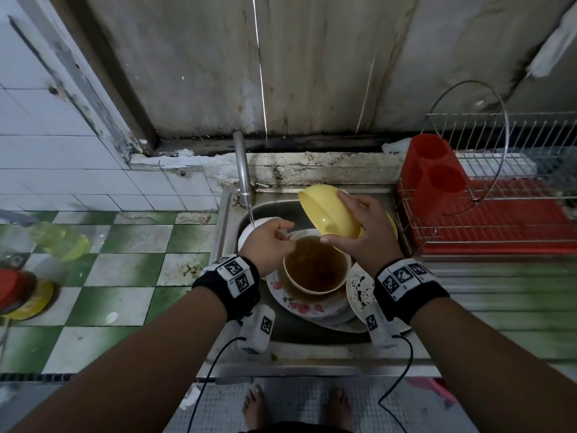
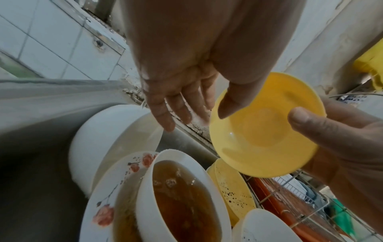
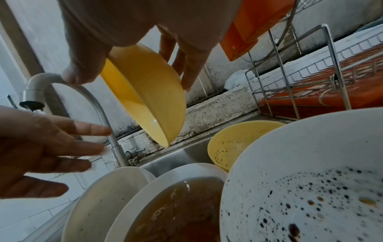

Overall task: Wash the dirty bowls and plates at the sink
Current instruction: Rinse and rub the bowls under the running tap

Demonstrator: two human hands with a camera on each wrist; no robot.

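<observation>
1 clean yellow bowl (image 1: 324, 214), tipped on edge, opening leftward, is gripped by right hand (image 1: 367, 234) fingers (image 3: 191, 72); left hand (image 1: 268, 243) fingers spread, empty.

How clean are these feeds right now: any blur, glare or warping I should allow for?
Head view: dim, strong wide-angle bend, right counter edge smeared; yellow bowl in the right hand sharp. Left wrist view: the left hand looms close and soft, small glint inside the bowl. Right wrist view: faucet curved by distortion, left fingers slightly motion-blurred.
</observation>
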